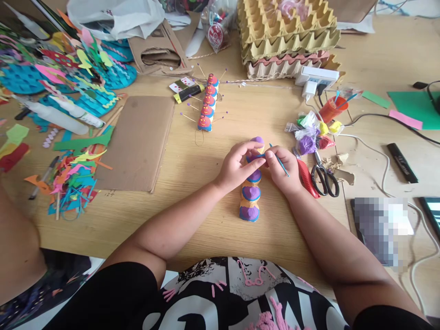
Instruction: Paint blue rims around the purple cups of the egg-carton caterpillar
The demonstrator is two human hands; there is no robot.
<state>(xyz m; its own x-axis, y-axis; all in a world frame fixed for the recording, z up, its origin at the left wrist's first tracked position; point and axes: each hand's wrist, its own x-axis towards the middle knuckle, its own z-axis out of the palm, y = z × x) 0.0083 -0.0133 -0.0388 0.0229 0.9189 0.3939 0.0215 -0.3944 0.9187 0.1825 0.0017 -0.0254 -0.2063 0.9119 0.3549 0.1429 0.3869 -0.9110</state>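
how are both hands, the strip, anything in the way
Left hand at strip, far half. Right hand holding blue tool. Strip on table, purple bumps edged blue. Scissors lie right of right hand.

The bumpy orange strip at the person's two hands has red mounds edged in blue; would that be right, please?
Not quite: the head view shows purple mounds, not red, on the bumpy orange strip at the person's left hand and right hand; the blue edging is correct.

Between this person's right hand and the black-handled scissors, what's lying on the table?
A red object lies between the right hand and the black-handled scissors, in the head view.
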